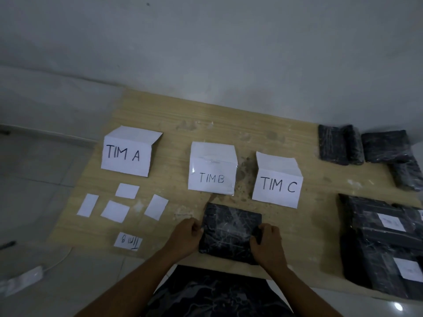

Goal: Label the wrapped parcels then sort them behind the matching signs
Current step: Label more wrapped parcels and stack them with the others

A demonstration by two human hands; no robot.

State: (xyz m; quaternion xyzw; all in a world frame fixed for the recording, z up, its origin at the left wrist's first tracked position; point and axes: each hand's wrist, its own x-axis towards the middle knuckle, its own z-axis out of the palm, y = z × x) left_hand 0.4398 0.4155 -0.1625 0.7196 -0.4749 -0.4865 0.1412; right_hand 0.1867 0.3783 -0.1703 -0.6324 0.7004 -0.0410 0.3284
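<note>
Black wrapped parcel (230,233) lies flat on the table (183,115) near the front edge, on the person's side of the TIM B sign (211,170), its far left corner just short of that sign's bottom edge. The top face shows only glossy black wrap. Left hand (186,236) grips the parcel's left edge, fingers curled at the rim. Right hand (266,241) grips the right edge, fingers curled over the near right corner. Both hands hold the parcel. TIM A sign (128,152) stands at the left and TIM C sign (277,179) just right of TIM B; all three are folded white paper with the writing facing the person. Four blank slips (115,211) lie spread in front of the TIM A sign, apart from each other. Written slip (128,241) lies nearer the front edge, left of the left hand, text upside down to the camera, roughly "Tim B". At the far right of the table are loose parcels (385,146), four black bundles touching or overlapping. At the near right are stacked parcels (366,236) with two white labels (391,222) on their top faces, writing too blurred to read. Power strip (20,280) with cable lies on the tiled floor at left. Dark patterned clothing (217,294) shows at the bottom edge.
</note>
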